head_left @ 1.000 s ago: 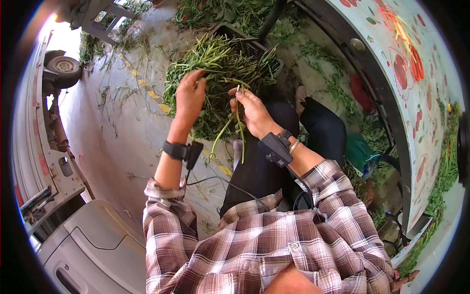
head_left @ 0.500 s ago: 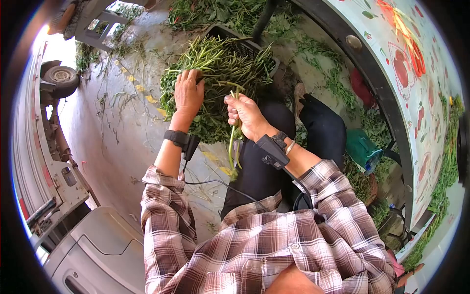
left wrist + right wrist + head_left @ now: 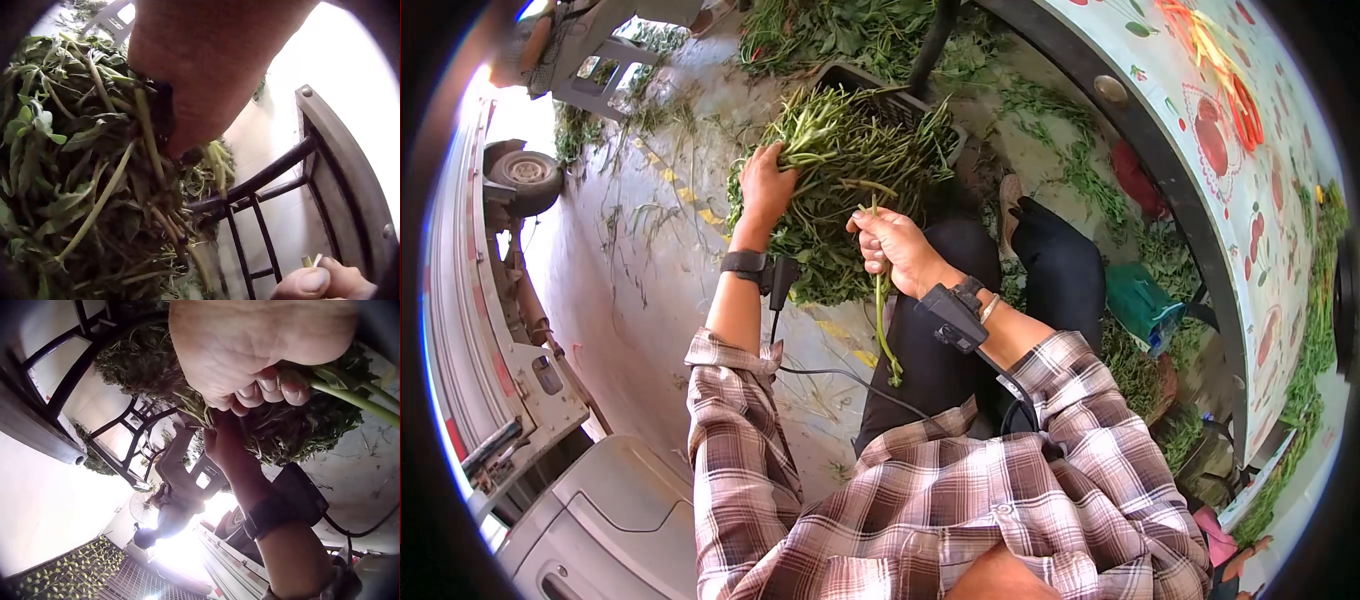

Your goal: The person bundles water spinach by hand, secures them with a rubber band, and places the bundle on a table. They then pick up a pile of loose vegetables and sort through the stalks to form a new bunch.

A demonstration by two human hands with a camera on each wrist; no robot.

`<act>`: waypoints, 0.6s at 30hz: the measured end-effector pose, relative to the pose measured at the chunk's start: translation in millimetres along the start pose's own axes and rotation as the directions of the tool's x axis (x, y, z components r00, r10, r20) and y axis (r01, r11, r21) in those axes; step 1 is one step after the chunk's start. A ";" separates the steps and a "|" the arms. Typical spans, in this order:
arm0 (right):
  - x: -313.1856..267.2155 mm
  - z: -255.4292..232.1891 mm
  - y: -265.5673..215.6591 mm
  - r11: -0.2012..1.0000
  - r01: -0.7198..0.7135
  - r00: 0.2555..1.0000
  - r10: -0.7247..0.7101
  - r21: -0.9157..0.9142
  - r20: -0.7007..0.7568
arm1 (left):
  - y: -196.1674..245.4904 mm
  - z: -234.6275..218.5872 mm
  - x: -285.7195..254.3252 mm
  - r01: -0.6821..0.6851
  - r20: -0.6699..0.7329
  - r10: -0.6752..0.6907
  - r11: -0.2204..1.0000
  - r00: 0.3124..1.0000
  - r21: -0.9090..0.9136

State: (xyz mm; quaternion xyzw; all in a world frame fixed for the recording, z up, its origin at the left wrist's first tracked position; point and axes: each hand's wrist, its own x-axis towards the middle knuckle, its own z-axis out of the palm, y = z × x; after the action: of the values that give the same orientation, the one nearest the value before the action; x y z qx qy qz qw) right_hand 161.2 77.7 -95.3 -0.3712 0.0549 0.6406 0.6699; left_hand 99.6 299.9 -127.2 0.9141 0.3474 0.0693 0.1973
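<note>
Head view: person seated, plaid sleeves, dark trousers. Left hand (image 3: 765, 185) reaches forward into the heap of greens (image 3: 850, 150) piled on a dark crate (image 3: 900, 95), fingers curled down into the stalks at the heap's left edge. Right hand (image 3: 892, 245) sits nearer the body, just in front of the heap, clenched around a few green stems (image 3: 883, 330) that hang down over the lap. Concrete floor (image 3: 650, 270) to the left, strewn with loose leaves; a flowered tablecloth (image 3: 1230, 150) covers the round table on the right. Left wrist view: the left hand (image 3: 206, 69) fills the top of the frame, fingers buried among leafy stalks of the heap (image 3: 69, 187) (whether it grips any stalk cannot be told from here); black chair rails (image 3: 262, 187) beside it, and the right hand's fingertips (image 3: 315, 281) show at the lower edge with cut stem ends just above them. Right wrist view: right hand (image 3: 262, 356) closed tight on the stems (image 3: 356, 397), which run off right; the left hand (image 3: 228, 440) lies beyond, against the heap (image 3: 300, 425).
</note>
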 end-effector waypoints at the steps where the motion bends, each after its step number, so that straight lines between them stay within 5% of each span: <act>1: -0.5 -0.1 0.5 1.000 -0.002 1.000 0.002 -0.002 0.009 | -4.4 -1.9 0.2 -0.032 -0.035 0.032 0.999 0.999 -0.004; 4: -0.7 0.5 0.2 1.000 -0.001 1.000 0.001 -0.009 0.007 | -14.0 -10.8 1.9 0.120 0.105 -0.097 0.965 0.990 -0.235; 5: -0.5 0.3 0.7 1.000 -0.003 1.000 0.003 -0.008 0.009 | -11.2 -16.4 -2.5 0.042 0.036 -0.033 0.945 0.999 -0.323; 13: -1.0 2.3 -0.2 1.000 -0.011 1.000 0.011 0.008 0.001 | 5.9 -56.4 -8.8 0.196 0.126 -0.151 0.829 0.980 -0.524; 18: -0.3 1.7 -0.9 1.000 -0.025 1.000 0.026 0.006 -0.007 | -10.1 -59.2 -9.9 0.189 0.056 -0.194 0.778 0.979 -0.600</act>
State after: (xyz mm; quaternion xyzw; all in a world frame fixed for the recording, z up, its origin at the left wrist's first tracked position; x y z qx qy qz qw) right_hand 161.2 78.5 -93.5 -0.3705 0.0640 0.6477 0.6627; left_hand 70.4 318.8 -77.2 0.7636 0.3991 0.1595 0.4819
